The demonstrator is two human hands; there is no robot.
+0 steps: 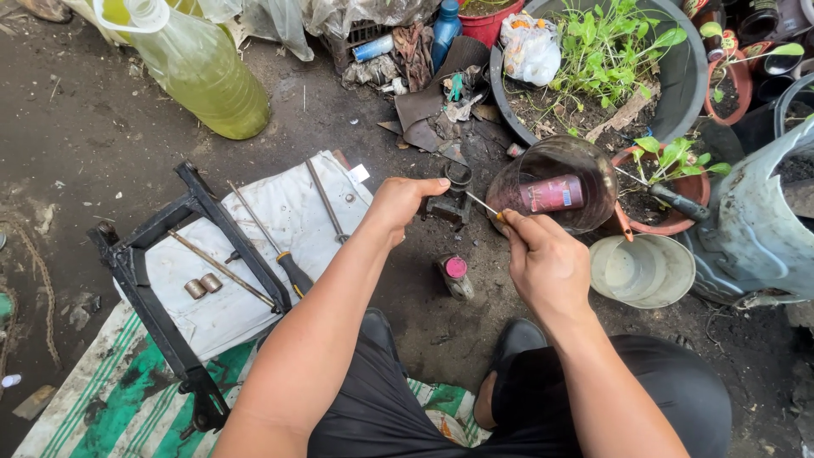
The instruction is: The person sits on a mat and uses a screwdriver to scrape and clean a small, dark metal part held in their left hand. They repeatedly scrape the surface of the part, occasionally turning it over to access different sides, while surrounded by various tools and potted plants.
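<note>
- Small dark metal part (451, 200) sits on the dirt floor between the two hands, just ahead of the person's knees; its exact form is hard to make out, though a ring-shaped top shows.
- Left hand (400, 203) is closed in a fist right against that part, thumb on top; what it grips is hidden inside the fingers.
- Right hand (543, 259) pinches a thin rod (483, 203) with a yellowish end between thumb and forefinger, the tip pointing toward the metal part (whether tip and part touch cannot be told).
- Clear plastic tub (555, 182) lies just beyond the right hand, with a red can (551, 193) seen through its wall.
- White bucket (642, 270) stands to the right of that hand.
- Small bottle with a pink cap (456, 273) stands on the ground between the forearms.
- Off to the left, a white cloth (254, 254) carries a black metal frame (161, 280), a screwdriver (284, 259), long rods and two small bushings (203, 287).
- Large yellow-liquid bottle (199, 72) is cut off at the top edge.
</note>
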